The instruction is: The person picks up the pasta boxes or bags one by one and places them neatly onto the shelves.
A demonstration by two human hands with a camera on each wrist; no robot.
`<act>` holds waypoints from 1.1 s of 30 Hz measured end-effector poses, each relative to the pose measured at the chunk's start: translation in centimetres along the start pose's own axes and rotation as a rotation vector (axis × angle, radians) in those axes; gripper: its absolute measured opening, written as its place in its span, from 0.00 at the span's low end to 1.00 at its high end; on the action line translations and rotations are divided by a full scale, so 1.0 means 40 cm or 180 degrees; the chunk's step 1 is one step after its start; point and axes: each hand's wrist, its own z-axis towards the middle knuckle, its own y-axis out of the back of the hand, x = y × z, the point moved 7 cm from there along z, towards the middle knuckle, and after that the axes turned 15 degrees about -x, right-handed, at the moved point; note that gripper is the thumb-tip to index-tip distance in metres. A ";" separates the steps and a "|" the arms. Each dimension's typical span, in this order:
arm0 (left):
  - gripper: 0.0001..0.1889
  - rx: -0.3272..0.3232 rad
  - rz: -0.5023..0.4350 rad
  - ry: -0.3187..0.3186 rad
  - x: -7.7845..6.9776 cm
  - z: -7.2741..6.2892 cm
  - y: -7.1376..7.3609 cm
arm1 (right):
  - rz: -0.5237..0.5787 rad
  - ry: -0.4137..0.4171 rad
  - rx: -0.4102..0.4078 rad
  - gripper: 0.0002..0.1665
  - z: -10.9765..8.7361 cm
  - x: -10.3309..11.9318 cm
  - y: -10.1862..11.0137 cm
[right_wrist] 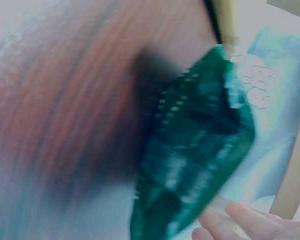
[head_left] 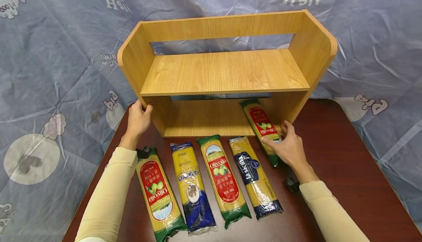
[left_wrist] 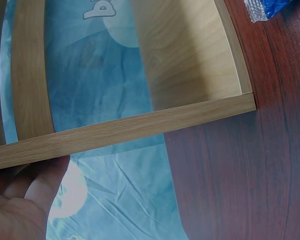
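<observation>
My right hand (head_left: 290, 146) holds a yellow-and-green packet of spaghetti (head_left: 258, 119), thumb across its lower part and fingers along its right edge. The packet slants, its far end inside the lower compartment of a wooden shelf (head_left: 224, 71) and its near end out over the table. In the right wrist view, its green end (right_wrist: 190, 135) fills the middle, with fingertips (right_wrist: 245, 217) beside it. My left hand (head_left: 138, 119) grips the front edge of the shelf's left side panel; in the left wrist view, its fingers (left_wrist: 45, 182) lie against the panel's outer face.
Several pasta packets lie in a row before the shelf: a red-labelled one (head_left: 156, 194), a blue-ended one (head_left: 192, 189), another red-labelled one (head_left: 224, 179) and a dark-blue-labelled one (head_left: 254, 176). The dark red table (head_left: 349, 183) stands against patterned blue cloth (head_left: 66, 69).
</observation>
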 end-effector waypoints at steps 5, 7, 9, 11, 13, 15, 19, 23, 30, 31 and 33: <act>0.14 -0.0005 0.0002 0.0003 0.002 0.002 -0.001 | 0.0136 0.0059 -0.0078 0.72 -0.009 0.027 0.022; 0.14 -0.0002 -0.0003 0.0000 0.003 0.002 -0.001 | 0.0195 0.0051 -0.0100 0.73 -0.015 0.039 0.031; 0.14 -0.0001 -0.0004 -0.0001 0.003 0.001 -0.001 | 0.0240 0.0033 -0.0110 0.74 -0.022 0.051 0.040; 0.14 -0.0003 -0.0003 0.0006 0.004 0.001 -0.001 | 0.0289 0.0015 -0.0126 0.74 -0.031 0.062 0.050; 0.14 -0.0008 -0.0006 0.0016 0.006 0.001 -0.002 | 0.0336 0.0004 -0.0150 0.74 -0.041 0.072 0.058; 0.15 -0.0012 -0.0008 0.0021 0.007 0.002 -0.002 | 0.0346 0.0021 -0.0177 0.74 -0.052 0.083 0.067; 0.15 -0.0015 -0.0016 0.0007 0.005 0.004 -0.001 | 0.0325 0.0048 -0.0248 0.74 -0.077 0.102 0.079; 0.16 -0.0012 -0.0043 -0.0013 0.003 0.003 -0.001 | 0.0354 0.0045 -0.0355 0.75 -0.102 0.117 0.089; 0.15 -0.0018 -0.0009 0.0002 0.006 0.002 0.000 | 0.0420 -0.0049 -0.0402 0.74 -0.144 0.137 0.109; 0.15 -0.0023 -0.0004 0.0005 0.006 0.003 0.000 | 0.0390 -0.0073 -0.0392 0.74 -0.149 0.139 0.109; 0.16 -0.0030 0.0001 0.0008 0.006 0.004 0.000 | 0.0293 -0.0115 -0.0370 0.75 -0.159 0.141 0.110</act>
